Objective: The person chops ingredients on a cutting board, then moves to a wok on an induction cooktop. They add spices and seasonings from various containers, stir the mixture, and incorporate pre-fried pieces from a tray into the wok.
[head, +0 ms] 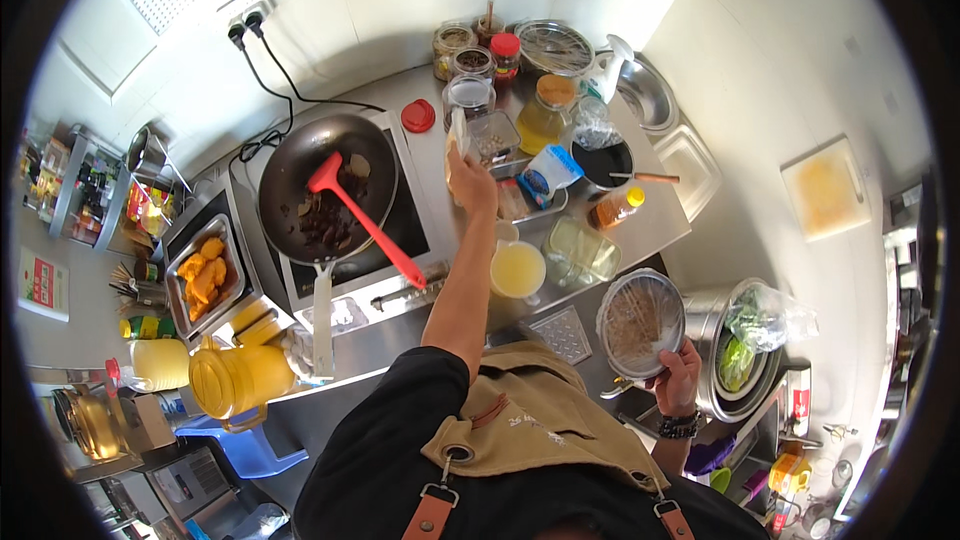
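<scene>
My left hand reaches forward beside the induction cooker and grips a pale, narrow item, perhaps a packet or a folded cloth; fingers hide part of it. Over at my right side, my right hand holds the rim of a round bowl covered in cling film, with light brown contents. A dark wok rests on the induction cooker. Dried dark spices lie in it, along with a red spatula whose handle leans over the rim. A jug of yellow liquid stands near my left forearm.
Glass jars, an oil jar, a blue-and-white packet and a yellow-capped bottle crowd the counter. At left are a tray of orange pieces and a yellow pitcher. Steel pots with greens stand right.
</scene>
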{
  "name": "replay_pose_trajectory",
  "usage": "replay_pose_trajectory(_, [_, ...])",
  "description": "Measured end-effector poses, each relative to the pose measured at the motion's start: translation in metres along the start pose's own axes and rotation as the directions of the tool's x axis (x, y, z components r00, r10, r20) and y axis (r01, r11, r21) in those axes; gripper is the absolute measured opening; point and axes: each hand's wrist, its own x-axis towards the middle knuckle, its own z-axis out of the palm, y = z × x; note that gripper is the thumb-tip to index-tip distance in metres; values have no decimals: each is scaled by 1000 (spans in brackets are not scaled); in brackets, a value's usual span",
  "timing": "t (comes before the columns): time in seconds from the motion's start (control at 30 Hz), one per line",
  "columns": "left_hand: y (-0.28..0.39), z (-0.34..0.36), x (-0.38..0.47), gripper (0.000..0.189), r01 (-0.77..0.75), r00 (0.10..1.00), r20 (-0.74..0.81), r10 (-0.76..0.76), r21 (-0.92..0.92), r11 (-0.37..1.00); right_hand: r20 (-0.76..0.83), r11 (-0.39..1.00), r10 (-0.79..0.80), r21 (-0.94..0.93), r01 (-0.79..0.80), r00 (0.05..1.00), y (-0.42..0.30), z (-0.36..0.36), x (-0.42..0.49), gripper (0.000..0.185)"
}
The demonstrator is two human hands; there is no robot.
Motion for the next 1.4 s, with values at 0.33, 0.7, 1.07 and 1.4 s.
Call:
replay_pose_trajectory(0.33, [-52,6,-16,63,-105,936,351,35,181,978,291,978,171,-162,-128,941,-44,63,154,16])
replay_pose_trajectory(0.7, [-70,8,1,77,30,930,312,-192,458,888,328,983,175,-110,-146,928,-28,147,213,18])
replay_pose_trajectory(1.07, [41,-46,11,30,261,965,64,-254,-349,900,440,916,272,-391,-90,856,27,204,289,19])
replay_pose_trajectory(1.4, [144,-210,-39,29,223,972,24,-235,-421,879,239,812,545,-390,-434,804,181,342,334,23])
